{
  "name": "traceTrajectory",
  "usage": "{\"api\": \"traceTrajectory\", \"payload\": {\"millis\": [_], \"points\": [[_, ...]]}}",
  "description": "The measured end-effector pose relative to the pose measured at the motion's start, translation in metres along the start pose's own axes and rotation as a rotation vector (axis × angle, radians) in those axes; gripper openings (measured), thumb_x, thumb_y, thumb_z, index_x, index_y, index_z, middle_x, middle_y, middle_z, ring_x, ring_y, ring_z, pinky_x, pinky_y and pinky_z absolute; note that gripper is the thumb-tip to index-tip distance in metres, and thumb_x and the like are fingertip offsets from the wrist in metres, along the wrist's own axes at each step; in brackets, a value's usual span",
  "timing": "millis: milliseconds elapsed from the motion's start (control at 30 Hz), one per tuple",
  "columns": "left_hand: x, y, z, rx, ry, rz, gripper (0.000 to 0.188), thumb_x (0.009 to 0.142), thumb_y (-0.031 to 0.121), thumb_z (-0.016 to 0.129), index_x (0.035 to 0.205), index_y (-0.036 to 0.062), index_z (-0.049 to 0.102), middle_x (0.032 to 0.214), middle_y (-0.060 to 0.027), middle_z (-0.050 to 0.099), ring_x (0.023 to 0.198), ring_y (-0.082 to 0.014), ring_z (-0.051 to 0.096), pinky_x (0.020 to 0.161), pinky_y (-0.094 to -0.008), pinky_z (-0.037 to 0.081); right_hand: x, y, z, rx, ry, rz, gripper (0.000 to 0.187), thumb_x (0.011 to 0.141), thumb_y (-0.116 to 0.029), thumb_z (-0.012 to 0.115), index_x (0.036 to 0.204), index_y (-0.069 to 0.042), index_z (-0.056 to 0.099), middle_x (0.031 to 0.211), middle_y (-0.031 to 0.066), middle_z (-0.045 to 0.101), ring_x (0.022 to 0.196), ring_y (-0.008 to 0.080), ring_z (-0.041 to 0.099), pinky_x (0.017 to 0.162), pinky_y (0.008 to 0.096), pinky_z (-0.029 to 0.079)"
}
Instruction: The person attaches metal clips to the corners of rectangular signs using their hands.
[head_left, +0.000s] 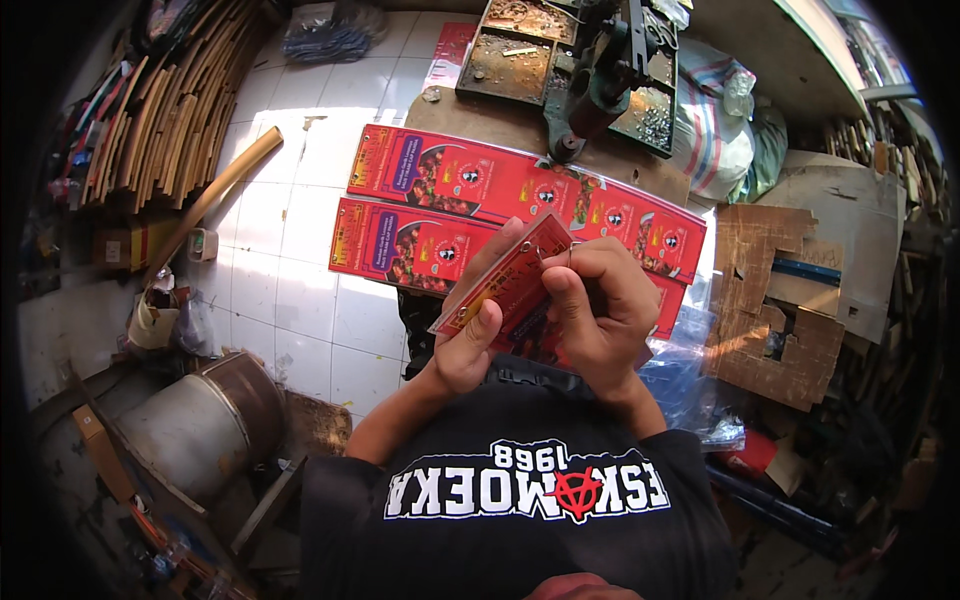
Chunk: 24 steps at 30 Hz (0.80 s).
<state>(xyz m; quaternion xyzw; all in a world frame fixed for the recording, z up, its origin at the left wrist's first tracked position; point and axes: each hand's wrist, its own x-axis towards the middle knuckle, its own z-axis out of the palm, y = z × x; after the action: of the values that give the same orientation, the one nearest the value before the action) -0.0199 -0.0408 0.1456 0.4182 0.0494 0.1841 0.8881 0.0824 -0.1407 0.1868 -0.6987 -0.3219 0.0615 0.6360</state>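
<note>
My left hand is closed around a folded or stacked red printed plastic sheet, with the thumb on its near face. The sheet is tilted up in front of my chest and has small metal eyelets near its top edge. My right hand pinches a thin metal wire ring between thumb and forefinger at that edge. Whether the wire passes through an eyelet is too small to tell. Behind my hands, long red printed banners lie side by side on the worktable, their lower part partly hidden by my hands.
A dark hand press stands at the table's far side, beside a compartment tray of small metal bits. Striped sacks, cardboard and clear plastic lie to the right. At left are stacked wooden strips and a metal drum.
</note>
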Motion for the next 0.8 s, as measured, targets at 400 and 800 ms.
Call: {"api": "traceTrajectory", "payload": {"millis": [400, 800], "points": [[-0.0001, 0.0001, 0.0002, 0.045, 0.015, -0.002, 0.070, 0.100, 0.038, 0.047, 0.149, -0.0046, 0.020, 0.150, -0.0171, 0.035, 0.135, -0.0236, 0.041, 0.111, -0.0366, 0.032, 0.0034, -0.0014, -0.0012, -0.057, -0.021, -0.043, 0.008, 0.082, -0.003, 0.073, 0.084, 0.001, 0.066, 0.077, 0.0087, 0.064, 0.059, 0.0119, 0.058, 0.049, 0.0238, 0.043], [0.0015, 0.0005, -0.0015, 0.050, -0.018, 0.038, 0.069, 0.101, 0.036, 0.047, 0.150, -0.0043, 0.019, 0.147, -0.0192, 0.038, 0.133, -0.0245, 0.043, 0.110, -0.0368, 0.033, 0.0041, -0.0035, -0.0005, -0.065, -0.034, -0.028, 0.007, 0.083, -0.003, 0.072, 0.084, 0.001, 0.066, 0.078, 0.0086, 0.063, 0.061, 0.0132, 0.058, 0.051, 0.0248, 0.044]]}}
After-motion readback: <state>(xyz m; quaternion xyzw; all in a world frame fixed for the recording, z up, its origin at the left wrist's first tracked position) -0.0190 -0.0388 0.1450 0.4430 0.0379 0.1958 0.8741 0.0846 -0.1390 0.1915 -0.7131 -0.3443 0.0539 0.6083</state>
